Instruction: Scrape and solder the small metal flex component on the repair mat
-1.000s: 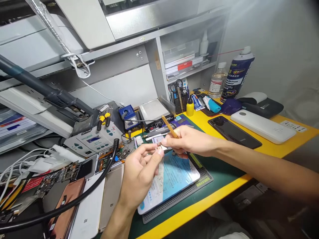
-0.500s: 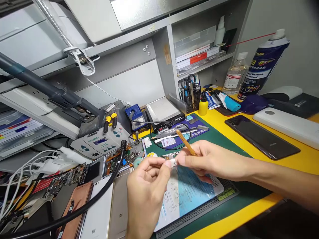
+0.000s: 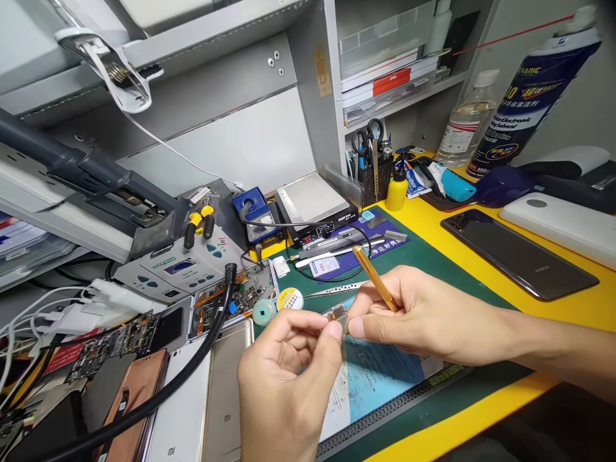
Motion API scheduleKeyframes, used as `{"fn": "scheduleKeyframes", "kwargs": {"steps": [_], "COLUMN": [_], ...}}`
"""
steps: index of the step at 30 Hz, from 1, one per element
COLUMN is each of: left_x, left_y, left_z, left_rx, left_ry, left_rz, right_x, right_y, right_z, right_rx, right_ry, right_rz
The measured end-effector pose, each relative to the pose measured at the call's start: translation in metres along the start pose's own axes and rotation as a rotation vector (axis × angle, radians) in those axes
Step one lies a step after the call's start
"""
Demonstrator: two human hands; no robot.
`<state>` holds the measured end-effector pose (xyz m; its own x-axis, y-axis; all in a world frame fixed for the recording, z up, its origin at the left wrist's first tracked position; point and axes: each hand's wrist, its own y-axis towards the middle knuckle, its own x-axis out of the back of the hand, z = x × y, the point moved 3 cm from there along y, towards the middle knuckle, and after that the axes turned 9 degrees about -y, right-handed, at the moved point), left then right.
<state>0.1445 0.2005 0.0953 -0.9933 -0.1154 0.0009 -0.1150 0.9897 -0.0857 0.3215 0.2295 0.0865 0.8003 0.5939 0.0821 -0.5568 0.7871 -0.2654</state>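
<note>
Yellow surface (image 3: 416, 218), overlaid with one green mat (image 3: 409, 249). Foremost: two bare hands, nearly meeting above one blue-and-white sheet (image 3: 385, 378). Of the left hand (image 3: 293, 378), thumb and index fingers brought together, clamped on one small metal part (image 3: 337, 314); remaining fingers curled loosely. Of the right hand (image 3: 418, 314), fingers closed around one gold-coloured tool (image 3: 375, 279), slanting up and leftward, with thumb tip at the right edge of the same part. Metal part: raised off the sheet, squarish, silvery, with a brownish patch; finer detail too small to tell. At near left, two phones side by side, one gold (image 3: 226, 385), one white (image 3: 176, 401). Just beyond the fingers, one pair of tweezers (image 3: 337, 290), one round yellow label (image 3: 290, 299) and one teal spool (image 3: 264, 312). To the right, one dark phone (image 3: 520, 253), lying flat. Farther back, one plate-topped heater (image 3: 312, 199), one yellow bottle (image 3: 396, 190), one clear bottle (image 3: 464, 128) and one spray can (image 3: 534, 96), tilted in view.
</note>
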Motion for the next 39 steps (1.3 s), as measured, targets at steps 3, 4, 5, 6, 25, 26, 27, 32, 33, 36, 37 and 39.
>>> {"fn": "scheduleKeyframes", "kwargs": {"steps": [3, 4, 5, 6, 25, 26, 27, 32, 33, 36, 37, 39], "left_x": [0.006, 0.007, 0.008, 0.009, 0.008, 0.007, 0.007, 0.004, 0.004, 0.002, 0.001, -0.001], "left_y": [0.006, 0.007, 0.008, 0.008, 0.008, 0.008, 0.008, 0.006, 0.006, 0.003, 0.003, 0.002], "left_z": [0.008, 0.01, 0.012, 0.014, 0.018, 0.018, 0.017, 0.009, 0.006, 0.001, -0.001, -0.002], "left_rx": [0.073, 0.102, 0.132, 0.159, 0.248, 0.248, 0.243, 0.16, 0.139, 0.086, 0.078, 0.083], "left_ry": [-0.082, -0.113, -0.14, -0.163, -0.202, -0.192, -0.178, -0.051, -0.019, 0.069, 0.086, 0.095], "left_rz": [0.104, 0.126, 0.139, 0.146, 0.124, 0.123, 0.126, 0.128, 0.112, 0.084, 0.09, 0.104], "right_x": [0.0, 0.0, 0.001, 0.001, 0.001, 0.001, 0.001, 0.001, 0.001, 0.002, 0.002, 0.002], "right_y": [-0.001, -0.001, -0.001, 0.0, 0.002, 0.002, 0.003, 0.002, 0.002, 0.001, 0.001, 0.001], "right_z": [-0.002, -0.003, -0.003, -0.003, -0.005, -0.005, -0.005, -0.006, -0.006, -0.007, -0.008, -0.009], "right_rx": [-0.026, -0.028, -0.027, -0.027, -0.026, -0.032, -0.039, -0.055, -0.05, -0.037, -0.03, -0.008], "right_ry": [0.036, 0.038, 0.039, 0.041, 0.085, 0.089, 0.088, 0.012, -0.002, -0.016, -0.023, -0.045], "right_rz": [0.028, 0.033, 0.037, 0.041, 0.063, 0.06, 0.055, 0.029, 0.028, 0.031, 0.033, 0.035]}}
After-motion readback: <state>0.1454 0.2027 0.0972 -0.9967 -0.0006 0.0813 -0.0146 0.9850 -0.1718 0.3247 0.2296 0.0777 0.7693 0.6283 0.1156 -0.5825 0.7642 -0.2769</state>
